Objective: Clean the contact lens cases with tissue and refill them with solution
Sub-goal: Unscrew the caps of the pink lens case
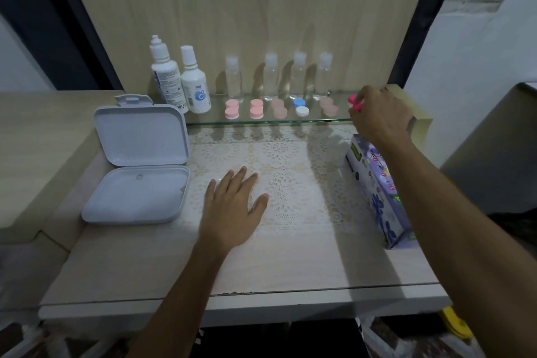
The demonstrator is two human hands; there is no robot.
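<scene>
Several contact lens cases stand in a row on a glass shelf (261, 122): two pink ones (232, 109) (257, 109), two pale peach ones (279, 108) (329, 106) and a blue-and-white one (300, 107). At the row's right end my right hand (377, 116) grips a bright pink case (355, 103). My left hand (232, 206) rests flat, fingers spread, on the lace-patterned tabletop (290, 197). Two white solution bottles (165, 75) (194, 81) stand at the shelf's left. A purple tissue box (377, 197) lies under my right forearm.
Several small clear bottles (234, 78) with white caps line the wooden back panel. An open white plastic box (139, 160) sits on the table's left. A low ledge runs along the left; the table's front edge is near me.
</scene>
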